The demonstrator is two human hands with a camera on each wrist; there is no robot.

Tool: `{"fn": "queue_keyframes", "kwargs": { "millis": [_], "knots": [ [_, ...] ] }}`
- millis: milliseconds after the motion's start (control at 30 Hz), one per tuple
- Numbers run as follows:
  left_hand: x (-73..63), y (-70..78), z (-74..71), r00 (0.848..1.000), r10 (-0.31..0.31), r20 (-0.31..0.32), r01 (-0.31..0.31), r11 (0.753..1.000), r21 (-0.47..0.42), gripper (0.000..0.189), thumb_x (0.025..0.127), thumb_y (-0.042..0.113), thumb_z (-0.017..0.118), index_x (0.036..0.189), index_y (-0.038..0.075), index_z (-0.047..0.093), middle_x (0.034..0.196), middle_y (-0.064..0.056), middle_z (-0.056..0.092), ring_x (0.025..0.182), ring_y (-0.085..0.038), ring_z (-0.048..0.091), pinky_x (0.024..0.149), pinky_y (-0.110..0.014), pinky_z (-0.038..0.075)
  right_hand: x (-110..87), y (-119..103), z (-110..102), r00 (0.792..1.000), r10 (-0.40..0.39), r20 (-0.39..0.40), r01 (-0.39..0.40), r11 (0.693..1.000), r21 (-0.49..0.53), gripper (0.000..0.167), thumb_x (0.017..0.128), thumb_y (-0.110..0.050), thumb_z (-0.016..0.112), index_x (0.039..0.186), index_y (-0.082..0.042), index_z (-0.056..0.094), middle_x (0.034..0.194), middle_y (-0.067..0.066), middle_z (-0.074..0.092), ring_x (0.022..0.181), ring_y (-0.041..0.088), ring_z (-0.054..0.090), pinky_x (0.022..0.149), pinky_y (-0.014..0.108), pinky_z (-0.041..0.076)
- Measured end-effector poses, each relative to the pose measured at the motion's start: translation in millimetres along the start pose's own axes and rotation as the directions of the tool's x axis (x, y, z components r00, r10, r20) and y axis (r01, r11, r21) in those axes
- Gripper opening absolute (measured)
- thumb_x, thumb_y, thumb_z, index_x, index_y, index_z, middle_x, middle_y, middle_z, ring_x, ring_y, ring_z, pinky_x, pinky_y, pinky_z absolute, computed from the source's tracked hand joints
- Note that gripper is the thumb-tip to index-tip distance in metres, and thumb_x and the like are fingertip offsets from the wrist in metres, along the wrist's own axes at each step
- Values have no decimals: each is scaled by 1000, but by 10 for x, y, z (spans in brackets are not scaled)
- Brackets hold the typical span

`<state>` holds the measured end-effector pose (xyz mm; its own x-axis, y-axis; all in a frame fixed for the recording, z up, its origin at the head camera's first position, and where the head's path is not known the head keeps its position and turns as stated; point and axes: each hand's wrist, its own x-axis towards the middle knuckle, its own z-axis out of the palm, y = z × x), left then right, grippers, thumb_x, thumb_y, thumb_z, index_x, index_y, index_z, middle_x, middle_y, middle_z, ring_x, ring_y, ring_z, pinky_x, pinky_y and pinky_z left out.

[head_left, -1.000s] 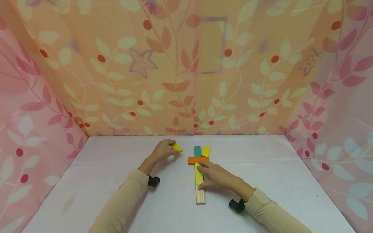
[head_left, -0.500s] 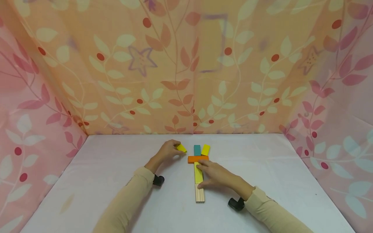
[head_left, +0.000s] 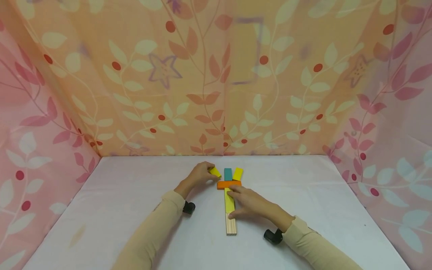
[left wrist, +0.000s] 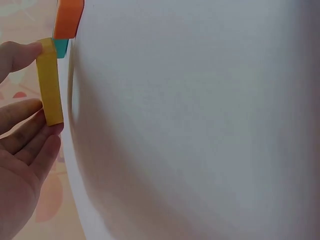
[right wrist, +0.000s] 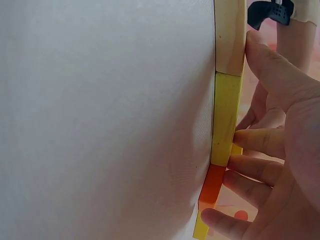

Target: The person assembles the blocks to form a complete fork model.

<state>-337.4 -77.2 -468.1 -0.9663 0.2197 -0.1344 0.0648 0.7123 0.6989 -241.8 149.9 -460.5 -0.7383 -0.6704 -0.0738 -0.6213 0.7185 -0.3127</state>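
Observation:
My left hand (head_left: 200, 175) pinches a yellow block (head_left: 215, 172) between thumb and fingers; the left wrist view shows this yellow block (left wrist: 49, 85) held by its ends, apart from the cloth. To its right lies a teal block (head_left: 228, 174), with a slanted yellow block (head_left: 237, 174) beside it. Both meet the far side of a crosswise orange block (head_left: 223, 185). A yellow-green block (head_left: 229, 204) and a plain wooden block (head_left: 231, 227) run in line toward me. My right hand (head_left: 254, 204) rests on this row, its fairly straight fingertips touching the blocks.
A white cloth (head_left: 303, 202) covers the table. Patterned curtains (head_left: 216, 75) close off the back and both sides. A black wrist camera (head_left: 273, 236) sits at the right cuff, and another black camera (head_left: 189, 207) at the left.
My left hand has carried the yellow block rightward, closer to the teal and orange blocks. The right hand and the laid blocks stay in place.

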Motion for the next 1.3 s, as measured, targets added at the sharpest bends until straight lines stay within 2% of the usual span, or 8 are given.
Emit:
{"fn": "queue_keyframes", "kwargs": {
  "millis": [200, 667, 1300],
  "knots": [
    [32, 50, -10, 1000, 15, 13, -16, 999, 39, 65, 79, 31, 81, 134, 6, 58, 134, -10, 59, 111, -24, 54, 106, -40, 45, 7, 6, 18, 1000, 12, 8, -12, 1000, -16, 83, 79, -60, 71, 140, -7, 52, 151, 12, 43, 136, 30, 45, 109, 46, 43],
    [100, 147, 20, 999, -28, 39, 24, 994, 103, 66, 79, 32, 81, 135, 8, 57, 138, -10, 56, 112, -25, 53, 108, -40, 44, 4, 13, 12, 1000, 5, 13, -5, 1000, -8, 85, 79, -62, 69, 141, -7, 51, 151, 11, 42, 136, 29, 45, 108, 45, 44],
    [42, 202, 54, 997, -33, 71, 22, 988, 151, 62, 83, 30, 78, 135, 5, 57, 137, -11, 56, 109, -24, 52, 109, -40, 44, 1, 22, 11, 1000, -24, -7, 24, 1000, -9, 83, 79, -58, 71, 140, -4, 52, 149, 12, 43, 134, 30, 47, 107, 44, 45]
  ]
}}
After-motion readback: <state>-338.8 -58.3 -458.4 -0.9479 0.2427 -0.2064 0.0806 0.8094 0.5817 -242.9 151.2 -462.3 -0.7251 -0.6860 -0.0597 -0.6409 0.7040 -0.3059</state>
